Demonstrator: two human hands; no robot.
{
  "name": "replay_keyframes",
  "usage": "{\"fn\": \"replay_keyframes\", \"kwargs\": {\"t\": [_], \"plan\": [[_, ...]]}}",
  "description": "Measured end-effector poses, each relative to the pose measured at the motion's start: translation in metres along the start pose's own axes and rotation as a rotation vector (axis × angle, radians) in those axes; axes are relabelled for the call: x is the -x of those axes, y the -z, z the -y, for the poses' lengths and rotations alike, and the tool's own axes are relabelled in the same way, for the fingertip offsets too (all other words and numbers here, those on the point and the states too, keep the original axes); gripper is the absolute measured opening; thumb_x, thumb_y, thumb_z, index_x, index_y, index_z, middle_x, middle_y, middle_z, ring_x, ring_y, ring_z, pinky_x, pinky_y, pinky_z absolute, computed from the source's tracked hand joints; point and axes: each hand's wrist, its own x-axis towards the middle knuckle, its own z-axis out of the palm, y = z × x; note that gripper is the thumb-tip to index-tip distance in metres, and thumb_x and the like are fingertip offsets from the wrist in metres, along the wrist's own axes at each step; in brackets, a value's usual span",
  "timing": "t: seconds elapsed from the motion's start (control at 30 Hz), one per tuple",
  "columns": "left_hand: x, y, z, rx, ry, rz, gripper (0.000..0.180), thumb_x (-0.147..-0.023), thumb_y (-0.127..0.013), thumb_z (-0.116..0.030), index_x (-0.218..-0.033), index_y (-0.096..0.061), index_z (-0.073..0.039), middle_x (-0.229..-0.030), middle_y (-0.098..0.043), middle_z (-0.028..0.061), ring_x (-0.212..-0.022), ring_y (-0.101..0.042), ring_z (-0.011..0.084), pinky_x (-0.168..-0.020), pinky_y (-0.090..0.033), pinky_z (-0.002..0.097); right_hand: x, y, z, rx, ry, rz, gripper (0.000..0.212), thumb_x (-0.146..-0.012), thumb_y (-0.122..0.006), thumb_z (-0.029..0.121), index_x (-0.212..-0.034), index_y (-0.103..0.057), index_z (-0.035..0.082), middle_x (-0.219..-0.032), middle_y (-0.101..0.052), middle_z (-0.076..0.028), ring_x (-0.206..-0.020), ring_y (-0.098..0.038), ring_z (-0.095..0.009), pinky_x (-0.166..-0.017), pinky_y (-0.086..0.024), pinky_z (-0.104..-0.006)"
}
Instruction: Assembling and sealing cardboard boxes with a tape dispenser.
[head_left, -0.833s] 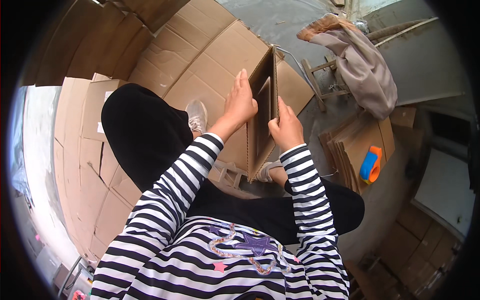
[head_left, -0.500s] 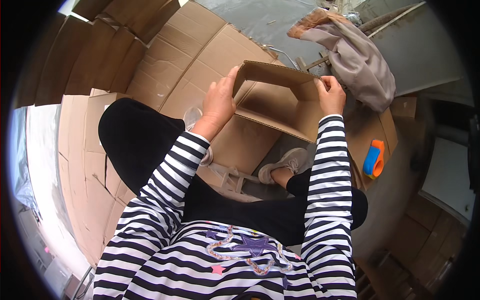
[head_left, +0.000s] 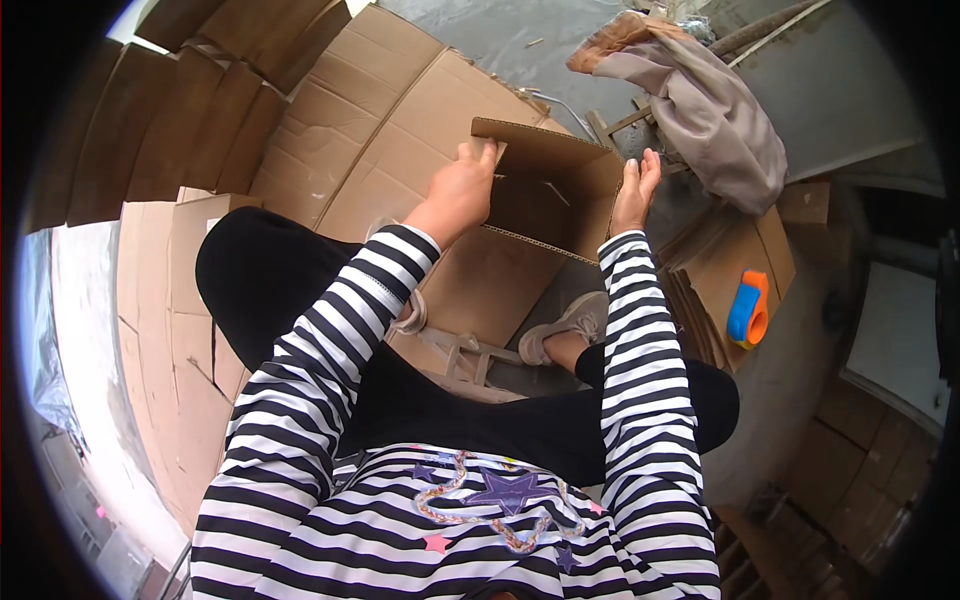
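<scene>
An open cardboard box (head_left: 555,152) stands upright in front of me, its inside partly in shadow. At its left wall my left hand (head_left: 460,195) is closed, with fingertips curled over the cardboard near the far left corner. My right hand (head_left: 632,194) lies along the outside of the right wall, fingers stretched upward and thumb near the top edge. That hand touches the box without wrapping round it. Below the box, flat cardboard (head_left: 480,285) covers part of the floor.
To the right, an orange and blue looped object (head_left: 748,308) rests on stacked cardboard sheets (head_left: 755,255). A grey-beige cloth (head_left: 700,110) drapes beyond the box. Upright folded cardboard (head_left: 160,120) crowds the far left. My shoe (head_left: 570,325) is just below the box, near a wooden frame (head_left: 465,360).
The box has narrowed and shifted slightly, its right wall swinging left. My right hand has changed from pinching the corner to lying flat along the wall. My left hand has moved slightly right.
</scene>
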Motion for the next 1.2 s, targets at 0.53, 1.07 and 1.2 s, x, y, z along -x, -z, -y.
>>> {"fn": "replay_keyframes", "kwargs": {"t": [0.53,1.07,1.2], "plan": [[0.011,-0.005,0.018,0.082,-0.264,0.305,0.104,-0.064,-0.054,-0.08,-0.125,-0.049,0.005,-0.122,-0.047,0.0275,-0.116,-0.046,0.0407,-0.096,-0.04,0.0424,0.021,0.048,0.023,0.859,0.834,0.329,0.049,-0.074,-0.07,0.013,-0.12,-0.052,0.013,-0.122,-0.05,-0.005,-0.11,-0.049,-0.027,-0.093,-0.04,-0.0403],[0.006,0.011,0.022,0.02,-0.589,0.21,0.08,-0.074,-0.056,-0.067,-0.114,-0.054,0.002,-0.107,-0.053,0.0188,-0.097,-0.054,0.0359,-0.08,-0.048,0.0407,0.018,0.055,0.041,0.946,0.812,0.575,0.041,-0.074,-0.071,0.03,-0.105,-0.051,0.011,-0.108,-0.054,-0.003,-0.097,-0.052,-0.022,-0.08,-0.04,-0.0365],[0.01,0.013,0.014,-0.104,-0.576,0.1,0.077,-0.075,-0.052,-0.067,-0.117,-0.053,-0.001,-0.114,-0.052,0.0156,-0.106,-0.051,0.0335,-0.09,-0.042,0.0416,0.014,0.058,0.036,0.927,0.937,0.62,0.021,-0.076,-0.067,0.022,-0.089,-0.053,0.011,-0.093,-0.057,-0.003,-0.088,-0.055,-0.02,-0.075,-0.043,-0.0331]]}}
